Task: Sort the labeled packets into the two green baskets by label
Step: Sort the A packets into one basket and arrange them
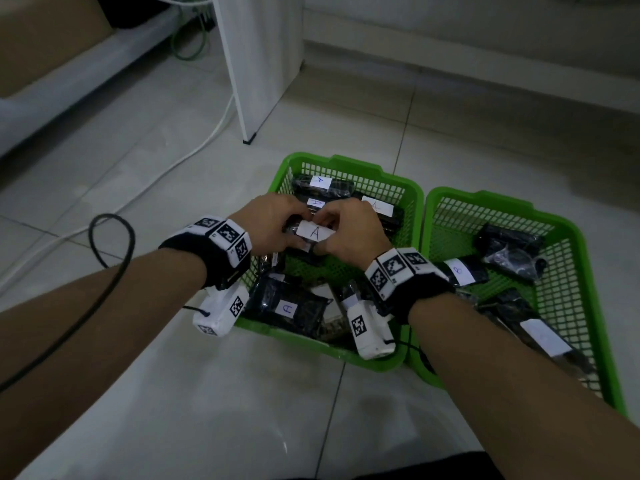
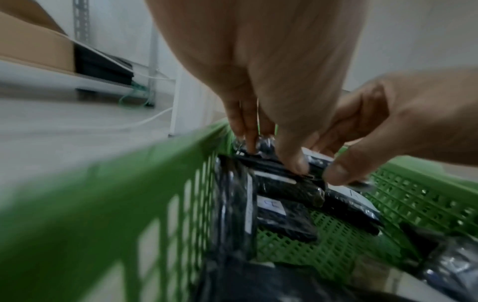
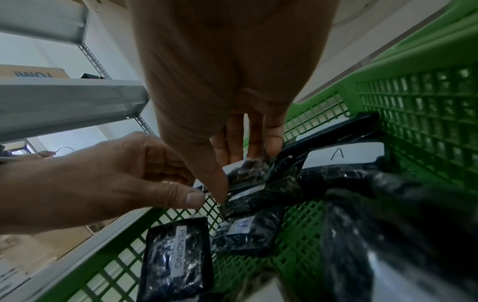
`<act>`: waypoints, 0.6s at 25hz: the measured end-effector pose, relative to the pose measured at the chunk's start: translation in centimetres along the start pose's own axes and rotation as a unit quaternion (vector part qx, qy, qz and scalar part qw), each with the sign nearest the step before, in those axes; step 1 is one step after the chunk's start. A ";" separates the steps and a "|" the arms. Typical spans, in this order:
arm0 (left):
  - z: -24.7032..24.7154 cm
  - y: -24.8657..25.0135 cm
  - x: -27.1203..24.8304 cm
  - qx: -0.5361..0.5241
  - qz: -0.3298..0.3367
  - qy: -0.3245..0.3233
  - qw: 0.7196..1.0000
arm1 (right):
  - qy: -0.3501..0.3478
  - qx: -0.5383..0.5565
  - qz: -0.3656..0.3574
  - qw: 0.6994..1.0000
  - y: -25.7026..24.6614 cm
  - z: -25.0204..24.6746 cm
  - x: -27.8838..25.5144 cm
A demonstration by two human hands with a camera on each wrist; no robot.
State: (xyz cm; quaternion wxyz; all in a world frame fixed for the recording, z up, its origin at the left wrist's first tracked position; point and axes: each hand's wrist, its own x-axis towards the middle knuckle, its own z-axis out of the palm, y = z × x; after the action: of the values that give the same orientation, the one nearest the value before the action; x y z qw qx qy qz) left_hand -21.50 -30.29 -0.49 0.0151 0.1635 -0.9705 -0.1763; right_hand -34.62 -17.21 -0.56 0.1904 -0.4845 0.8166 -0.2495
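Both hands hold one dark packet with a white label marked A (image 1: 315,232) above the left green basket (image 1: 401,192). My left hand (image 1: 277,223) pinches its left end and my right hand (image 1: 346,230) pinches its right end. In the left wrist view the left fingers (image 2: 292,161) grip the dark packet (image 2: 284,183) from above. In the right wrist view the right fingers (image 3: 220,183) pinch the same packet (image 3: 248,183). Several other A packets (image 1: 287,308) lie in the left basket. The right green basket (image 1: 588,306) holds dark packets, one labelled B (image 1: 459,271).
The baskets sit side by side on a pale tiled floor (image 1: 207,393). A white panel leg (image 1: 249,138) stands just behind the left basket. White cables (image 1: 194,150) and a black cable (image 1: 114,258) trail at the left. A packet marked PENDING (image 3: 178,253) lies in the left basket.
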 end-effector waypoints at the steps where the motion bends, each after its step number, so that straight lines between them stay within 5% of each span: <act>1: 0.1 -0.2 0.0 0.018 -0.005 0.002 1.000 | 0.008 -0.005 0.006 1.000 -0.1 0.6 0.2; 5: 0.7 -0.7 0.0 0.047 -0.012 0.025 0.999 | -0.016 -0.061 0.047 0.997 -0.6 1.9 1.3; 9: -0.1 -0.7 0.2 -0.035 -0.109 0.056 0.992 | -0.056 -0.141 0.042 0.988 -1.6 2.1 1.8; 15: -0.8 -1.0 -0.5 0.017 -0.086 -0.042 0.995 | -0.063 -0.204 -0.027 0.977 -2.5 3.1 1.8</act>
State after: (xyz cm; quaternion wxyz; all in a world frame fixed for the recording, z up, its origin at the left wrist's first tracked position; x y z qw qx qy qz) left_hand -20.68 -31.28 -0.11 -0.0435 0.2388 -0.9557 -0.1666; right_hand -32.01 -20.44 -1.71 0.1315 -0.5494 0.8235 -0.0519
